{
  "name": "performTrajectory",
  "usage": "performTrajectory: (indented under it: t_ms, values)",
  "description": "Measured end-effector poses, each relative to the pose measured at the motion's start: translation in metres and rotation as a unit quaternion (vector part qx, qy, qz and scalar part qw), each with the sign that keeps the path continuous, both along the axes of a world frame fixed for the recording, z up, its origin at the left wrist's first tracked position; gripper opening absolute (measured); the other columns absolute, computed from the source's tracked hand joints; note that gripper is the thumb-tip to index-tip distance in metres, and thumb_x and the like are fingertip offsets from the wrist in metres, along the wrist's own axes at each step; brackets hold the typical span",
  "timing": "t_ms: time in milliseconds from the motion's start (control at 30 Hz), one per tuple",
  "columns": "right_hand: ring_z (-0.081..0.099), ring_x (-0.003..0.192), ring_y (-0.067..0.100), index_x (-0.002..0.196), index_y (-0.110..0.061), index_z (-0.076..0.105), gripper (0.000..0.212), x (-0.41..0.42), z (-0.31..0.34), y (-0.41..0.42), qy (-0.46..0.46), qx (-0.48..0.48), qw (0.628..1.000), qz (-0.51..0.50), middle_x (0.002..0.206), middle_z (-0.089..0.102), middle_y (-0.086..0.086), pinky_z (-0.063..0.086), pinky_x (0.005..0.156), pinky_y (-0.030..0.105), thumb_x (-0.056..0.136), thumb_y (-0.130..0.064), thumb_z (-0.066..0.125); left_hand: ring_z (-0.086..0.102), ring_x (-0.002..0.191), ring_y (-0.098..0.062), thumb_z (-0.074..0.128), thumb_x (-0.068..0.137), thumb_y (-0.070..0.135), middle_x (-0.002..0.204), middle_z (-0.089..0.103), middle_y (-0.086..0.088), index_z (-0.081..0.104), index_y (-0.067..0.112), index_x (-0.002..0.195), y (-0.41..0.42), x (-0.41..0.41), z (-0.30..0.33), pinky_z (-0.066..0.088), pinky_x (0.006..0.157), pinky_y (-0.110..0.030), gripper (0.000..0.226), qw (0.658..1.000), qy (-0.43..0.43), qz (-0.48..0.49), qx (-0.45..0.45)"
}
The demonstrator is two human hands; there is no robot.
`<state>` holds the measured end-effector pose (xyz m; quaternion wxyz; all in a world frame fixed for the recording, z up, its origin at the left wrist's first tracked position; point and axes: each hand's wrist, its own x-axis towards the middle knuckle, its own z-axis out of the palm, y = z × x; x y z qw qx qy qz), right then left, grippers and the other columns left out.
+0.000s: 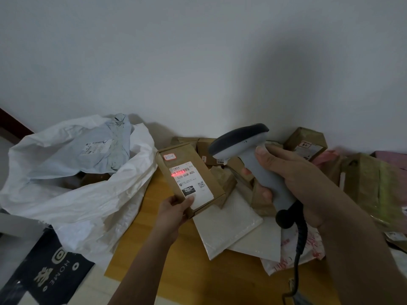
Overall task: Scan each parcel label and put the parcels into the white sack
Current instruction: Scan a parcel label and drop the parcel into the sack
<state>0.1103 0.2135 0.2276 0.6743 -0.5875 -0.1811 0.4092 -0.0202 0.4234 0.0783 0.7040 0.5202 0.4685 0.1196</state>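
L hand (pixel 176 208) pinches near end of box parcel (pixel 189 179), held above worktop (pixel 158 256), long axis running away | R hand (pixel 293 179) wrapped on scanner (pixel 248 150), red line on label (pixel 190 179) | white sack (pixel 72 190) mouth just left of parcel, L hand nearer → prob short leftward drop next

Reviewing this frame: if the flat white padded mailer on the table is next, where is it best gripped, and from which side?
Probably its near-left corner: the white padded mailer lies flat with that corner overhanging other envelopes, uncovered. Come in low from the bare wooden table side, thumb on top, fingers beneath. Its far edge sits under the brown boxes.
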Motion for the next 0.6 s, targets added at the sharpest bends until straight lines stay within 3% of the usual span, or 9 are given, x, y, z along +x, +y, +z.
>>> performTrajectory:
  t_ms: [167,267,333,467,533,600]
  values:
    - [0.048,0.039,0.011,0.104,-0.006,0.057,0.041,0.002,-0.011,0.019,0.032,-0.003,0.999,-0.026,0.064,0.063,-0.003,0.042,0.037,0.020,0.082,-0.041,0.053,0.068,0.101,-0.022,0.067,0.090,0.016,0.116,0.068,-0.008,0.057,0.011,0.122,-0.005,-0.003,0.006,0.057,0.065,-0.028,0.033,0.999,-0.023,0.016,0.014]
    - [0.046,0.036,0.012,0.102,-0.008,0.056,0.025,0.006,-0.026,0.033,0.076,-0.036,0.992,-0.094,0.073,0.061,0.003,0.039,0.034,0.019,0.096,-0.032,0.053,0.070,0.093,-0.017,0.061,0.095,0.022,0.114,0.068,-0.004,0.057,0.015,0.119,-0.006,-0.004,0.018,0.057,0.061,-0.026,0.025,0.995,-0.057,0.051,0.068]
    - [0.046,0.034,0.010,0.100,-0.008,0.057,0.019,0.010,-0.035,0.038,0.096,-0.048,0.986,-0.124,0.063,0.061,0.001,0.038,0.034,0.019,0.098,-0.027,0.054,0.071,0.091,-0.016,0.057,0.097,0.024,0.115,0.068,-0.003,0.056,0.016,0.119,-0.001,-0.006,0.030,0.057,0.061,-0.027,0.023,0.984,-0.098,0.082,0.125]
    - [0.046,0.033,0.010,0.095,-0.012,0.059,0.010,0.014,-0.043,0.049,0.111,-0.047,0.982,-0.144,0.071,0.065,0.000,0.040,0.035,0.019,0.096,-0.022,0.058,0.070,0.099,-0.020,0.054,0.098,0.024,0.118,0.066,-0.004,0.051,0.011,0.124,0.025,-0.012,0.061,0.060,0.070,-0.038,0.029,0.950,-0.176,0.175,0.192]
    - [0.045,0.030,0.009,0.087,-0.012,0.056,0.014,0.013,-0.046,0.057,0.113,-0.057,0.982,-0.140,0.057,0.062,-0.003,0.039,0.033,0.017,0.094,-0.023,0.062,0.070,0.099,-0.020,0.057,0.097,0.027,0.119,0.064,-0.005,0.050,0.010,0.124,0.044,-0.014,0.073,0.061,0.072,-0.042,0.032,0.933,-0.188,0.237,0.193]
    - [0.046,0.028,0.008,0.082,-0.010,0.051,0.036,0.009,-0.045,0.063,0.105,-0.055,0.984,-0.133,0.046,0.058,-0.002,0.038,0.032,0.015,0.077,-0.032,0.080,0.069,0.102,-0.019,0.057,0.097,0.035,0.123,0.062,-0.005,0.048,0.008,0.128,0.064,-0.016,0.081,0.061,0.076,-0.041,0.042,0.918,-0.204,0.288,0.178]
